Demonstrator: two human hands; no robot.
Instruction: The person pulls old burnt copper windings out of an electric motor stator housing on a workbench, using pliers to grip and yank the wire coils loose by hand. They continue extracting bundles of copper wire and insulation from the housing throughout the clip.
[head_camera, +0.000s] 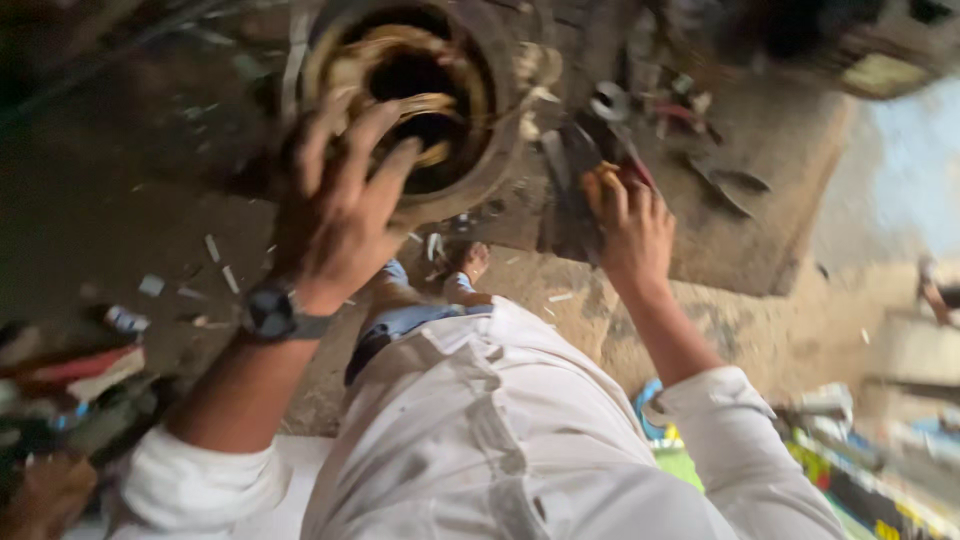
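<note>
While the left hand (340, 205) steadies a round motor housing (420, 100), the right hand (628, 225) grips a tool.
Seen from the head camera, the left fingers lie spread over the housing's rim, seemingly to brace it; coppery windings ring its dark bore. The right hand's fingers are curled tight around red-handled pliers (625, 165) above the gritty, littered concrete floor (760, 250). A dark wristwatch (272, 312) shows.

Dirty floor (130, 200) with scattered scraps (212, 247)

white sleeves (215, 480); black wristwatch (272, 312); copper-gold windings (400, 70)
</note>
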